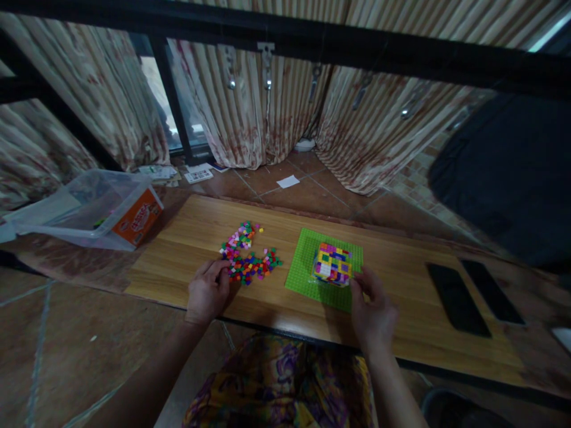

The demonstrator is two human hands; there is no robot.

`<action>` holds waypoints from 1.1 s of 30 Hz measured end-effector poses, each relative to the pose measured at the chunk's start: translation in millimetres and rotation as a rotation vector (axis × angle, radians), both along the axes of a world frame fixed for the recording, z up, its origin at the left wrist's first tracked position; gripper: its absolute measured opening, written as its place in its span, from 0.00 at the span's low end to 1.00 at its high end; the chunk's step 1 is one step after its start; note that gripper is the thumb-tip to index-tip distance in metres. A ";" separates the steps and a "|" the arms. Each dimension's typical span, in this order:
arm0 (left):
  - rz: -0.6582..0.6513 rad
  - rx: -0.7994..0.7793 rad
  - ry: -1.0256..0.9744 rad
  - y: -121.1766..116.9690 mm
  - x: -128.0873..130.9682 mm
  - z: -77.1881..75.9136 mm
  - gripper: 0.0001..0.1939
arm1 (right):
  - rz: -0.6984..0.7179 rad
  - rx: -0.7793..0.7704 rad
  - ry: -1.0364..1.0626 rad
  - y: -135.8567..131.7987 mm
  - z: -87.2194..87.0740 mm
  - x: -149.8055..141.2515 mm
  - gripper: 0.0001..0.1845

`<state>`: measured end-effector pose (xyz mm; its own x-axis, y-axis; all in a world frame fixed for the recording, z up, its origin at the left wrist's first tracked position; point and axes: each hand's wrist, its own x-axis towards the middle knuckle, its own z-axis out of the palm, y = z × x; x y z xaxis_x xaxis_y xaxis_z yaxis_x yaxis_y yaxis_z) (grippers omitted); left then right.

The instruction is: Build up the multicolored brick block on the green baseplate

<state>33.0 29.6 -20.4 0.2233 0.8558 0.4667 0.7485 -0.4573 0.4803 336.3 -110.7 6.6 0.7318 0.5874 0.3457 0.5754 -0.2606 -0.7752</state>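
A pile of small coloured bricks [247, 257] lies on a low wooden board [401, 279]. My left hand [207, 291] rests at the pile's near-left edge, fingers curled and touching the bricks; what they hold, if anything, is hidden. To the right a green baseplate [306, 267] carries a multicoloured brick block [332, 264]. My right hand [372, 309] sits at the block's near-right corner, fingertips pinched against it.
Two dark phones [457, 299] [491, 291] lie on the board's right part. A clear plastic tub [89, 208] with an orange label stands on the tiled floor at left. Curtains and a black metal frame rise behind. Papers lie on the floor.
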 end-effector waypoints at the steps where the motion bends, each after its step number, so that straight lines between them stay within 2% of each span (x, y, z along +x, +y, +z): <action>1: 0.000 0.008 0.000 0.1 0.0 0.1 0.11 | -0.010 0.023 0.069 0.4 -0.3 0.5 0.23; 7: -0.012 0.033 0.010 0.3 0.3 1.0 0.11 | -0.015 0.197 0.468 12.5 -6.7 2.5 0.24; 16: 0.007 0.028 0.016 -0.6 0.5 0.3 0.11 | -0.050 0.339 0.763 20.5 -7.0 1.1 0.22; 21: -0.004 0.027 0.028 -0.5 0.6 0.9 0.11 | -0.068 0.370 0.866 21.8 -6.0 0.4 0.23; 33: -0.003 -0.029 -0.006 -0.7 1.0 1.9 0.12 | -0.061 0.372 0.921 19.8 -6.0 2.7 0.22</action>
<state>34.0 28.9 -18.5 0.2229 0.8684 0.4429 0.7442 -0.4451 0.4980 339.1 -90.9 0.6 0.8323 0.5095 -0.2182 -0.2987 0.0808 -0.9509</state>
